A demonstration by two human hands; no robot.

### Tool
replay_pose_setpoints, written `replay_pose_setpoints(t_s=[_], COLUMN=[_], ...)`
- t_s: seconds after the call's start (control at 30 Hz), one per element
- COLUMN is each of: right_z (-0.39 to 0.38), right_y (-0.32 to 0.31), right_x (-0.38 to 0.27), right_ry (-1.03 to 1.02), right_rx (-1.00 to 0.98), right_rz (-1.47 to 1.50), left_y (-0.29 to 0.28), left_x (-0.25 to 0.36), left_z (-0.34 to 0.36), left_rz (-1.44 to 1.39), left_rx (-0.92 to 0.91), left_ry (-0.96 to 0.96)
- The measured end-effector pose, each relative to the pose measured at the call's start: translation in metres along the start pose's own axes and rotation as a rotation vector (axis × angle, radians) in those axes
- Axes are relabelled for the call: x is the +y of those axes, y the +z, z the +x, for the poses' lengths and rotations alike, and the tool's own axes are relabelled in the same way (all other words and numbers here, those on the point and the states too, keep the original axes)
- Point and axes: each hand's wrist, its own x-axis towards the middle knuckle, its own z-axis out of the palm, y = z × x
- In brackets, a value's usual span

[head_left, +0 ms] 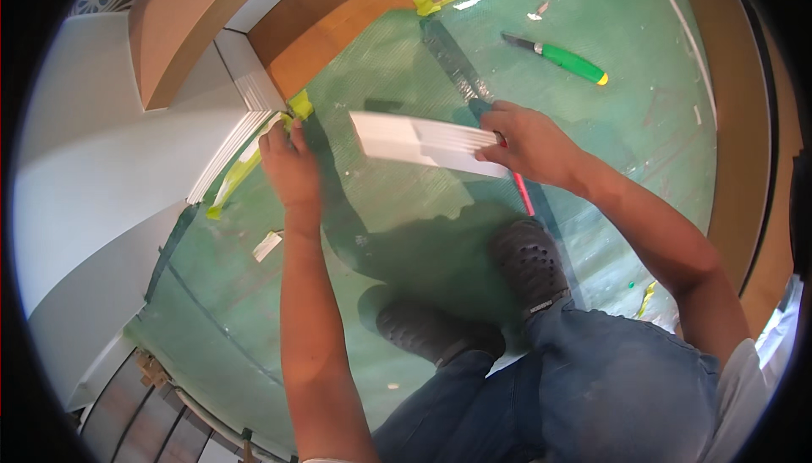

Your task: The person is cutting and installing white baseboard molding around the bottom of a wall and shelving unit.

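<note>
My right hand point(533, 146) grips one end of a short white piece of grooved moulding point(423, 140), held above the green floor sheet. A thin red stick, perhaps a pencil point(523, 194), pokes out below the same hand. My left hand point(292, 167) is at the corner end of the white grooved baseboard point(233, 154), with thumb and fingers apart and their tips beside the yellow tape point(300, 104). Whether the fingertips press on the baseboard or the tape is hard to see.
Green protective sheeting point(406, 252) covers the floor under my dark clogs point(529, 264). A green-handled utility knife point(568, 61) lies beyond my right hand. A small offcut point(267, 246) lies near my left forearm. Brown boards point(719, 65) stand at right; a wooden step point(330, 19) is ahead.
</note>
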Motion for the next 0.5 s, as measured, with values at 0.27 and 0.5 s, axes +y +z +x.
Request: replay_pose_setpoints(t_s=[0.27,0.5], right_z=[0.027,0.028], right_y=[-0.036,-0.029], right_x=[0.003,-0.016], right_ry=[0.153,-0.15], right_rx=[-0.065,0.11], right_rz=[-0.01,-0.449], left_y=[0.022,0.022], left_x=[-0.004,-0.006], left_z=[0.001,-0.005], left_rz=[-0.168,0.041], left_rx=[0.001,-0.029], left_ry=[-0.139,-0.072])
